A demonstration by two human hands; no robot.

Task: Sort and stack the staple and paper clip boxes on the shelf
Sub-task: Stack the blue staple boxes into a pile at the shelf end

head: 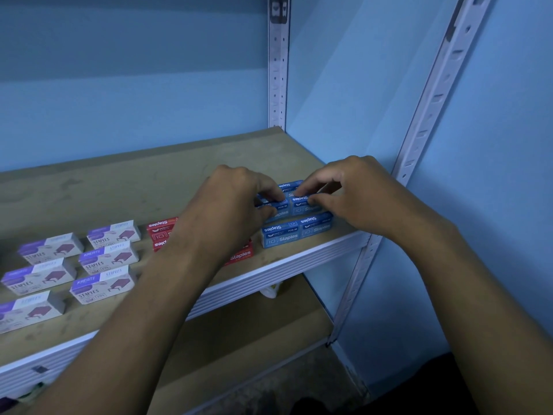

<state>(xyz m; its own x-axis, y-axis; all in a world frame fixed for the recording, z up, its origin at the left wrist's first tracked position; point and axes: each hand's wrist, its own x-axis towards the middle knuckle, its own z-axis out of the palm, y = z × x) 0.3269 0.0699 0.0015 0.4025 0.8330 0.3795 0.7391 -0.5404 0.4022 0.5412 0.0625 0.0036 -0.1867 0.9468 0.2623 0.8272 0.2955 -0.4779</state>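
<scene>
Head view of a wooden shelf carried on white slotted metal uprights against a blue wall. Near the right end of the shelf, a cluster of blue staple boxes is seen, arranged in rows running from the front edge toward the back, with the boxes of each row set touching end to end. The left hand is curled over the left part of the cluster, its fingertips pressed onto a blue box in the middle row; the right hand is placed at the right part, thumb and forefinger closed in a pinch on the adjoining blue box of the same row. Whether either box is lifted clear of the shelf cannot be told. The front row of blue boxes lies untouched just beside the shelf's front lip. To the left of the blue cluster, red staple boxes are partly hidden under the left forearm. Farther left, well apart from the hands, white-and-purple staple boxes are laid flat in two columns, each box separate from its neighbours. A lower shelf is visible beneath, with a small white item at its back edge, too dim to identify.
</scene>
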